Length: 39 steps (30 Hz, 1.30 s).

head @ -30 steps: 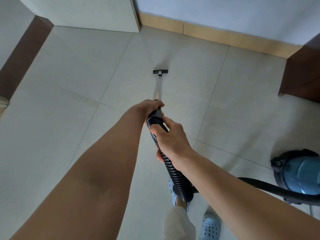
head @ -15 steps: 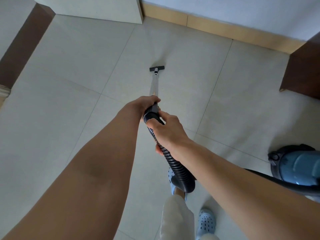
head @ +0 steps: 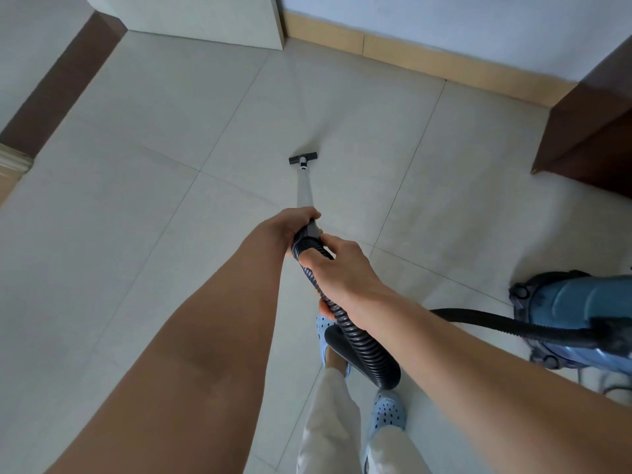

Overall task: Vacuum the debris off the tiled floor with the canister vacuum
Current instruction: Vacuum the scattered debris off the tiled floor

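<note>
The left hand (head: pixel 294 224) grips the top of the silver metal wand (head: pixel 305 188), and just behind it the right hand (head: pixel 342 271) curls round the black ribbed hose (head: pixel 362 343). The small black floor nozzle (head: pixel 303 158) rests on the pale tiled floor (head: pixel 171 200) ahead of the hands. The blue canister vacuum (head: pixel 578 316) stands right of the hose.

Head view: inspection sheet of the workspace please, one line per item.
Surface: pale tiled floor, no debris discernible.
Job's things: floor nozzle on a tile ahead; silver wand; ribbed black hose loops back to the blue canister at right.
Clutter: nothing seen.
Grips: left hand grips the wand's black handle; right hand grips the hose just behind it.
Cables: thin cord by the canister.
Surroundings: tan skirting, dark wooden furniture, blue clogs.
</note>
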### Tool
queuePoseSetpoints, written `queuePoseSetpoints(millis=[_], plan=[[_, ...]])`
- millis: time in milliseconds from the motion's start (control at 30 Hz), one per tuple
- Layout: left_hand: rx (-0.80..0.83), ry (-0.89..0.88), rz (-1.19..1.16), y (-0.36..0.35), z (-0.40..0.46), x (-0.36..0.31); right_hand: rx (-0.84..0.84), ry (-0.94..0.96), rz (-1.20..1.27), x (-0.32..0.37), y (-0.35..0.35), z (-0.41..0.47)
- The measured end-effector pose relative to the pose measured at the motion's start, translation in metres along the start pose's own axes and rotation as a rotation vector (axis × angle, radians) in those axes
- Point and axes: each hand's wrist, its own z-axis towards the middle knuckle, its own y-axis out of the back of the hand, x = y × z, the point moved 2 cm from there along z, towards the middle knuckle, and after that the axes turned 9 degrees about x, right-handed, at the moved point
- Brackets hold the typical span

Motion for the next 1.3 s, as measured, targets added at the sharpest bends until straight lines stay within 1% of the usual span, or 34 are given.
queuePoseSetpoints(millis=[100, 267, 500, 667, 800, 933, 1167, 1300], plan=[[-0.003, -0.008, -0.004, -0.017, -0.008, 0.022, 0.005, 0.003, 0.026, -0.023, 0.002, -0.019], [0.003, 0.005, 0.062, -0.035, -0.024, 0.052, 0.009, -0.005, 0.116, -0.056, -0.001, -0.044], [-0.003, 0.014, 0.039, -0.033, -0.043, 0.075, 0.026, 0.011, 0.111, -0.069, -0.017, -0.063], [-0.005, 0.001, 0.062, -0.024, -0.043, 0.056, 0.006, 0.028, 0.098, -0.055, -0.022, -0.052], [-0.016, -0.02, 0.14, -0.012, -0.028, 0.022, -0.034, 0.043, 0.14, -0.034, -0.019, -0.023], [-0.016, -0.016, 0.137, 0.008, -0.012, 0.005, -0.027, 0.025, 0.147, -0.019, -0.024, 0.005], [-0.036, -0.028, 0.107, 0.054, 0.002, -0.009, -0.003, 0.004, 0.103, 0.007, -0.046, 0.036], [-0.058, -0.025, 0.071, 0.067, -0.002, 0.001, 0.021, 0.0, 0.054, 0.008, -0.058, 0.033]])
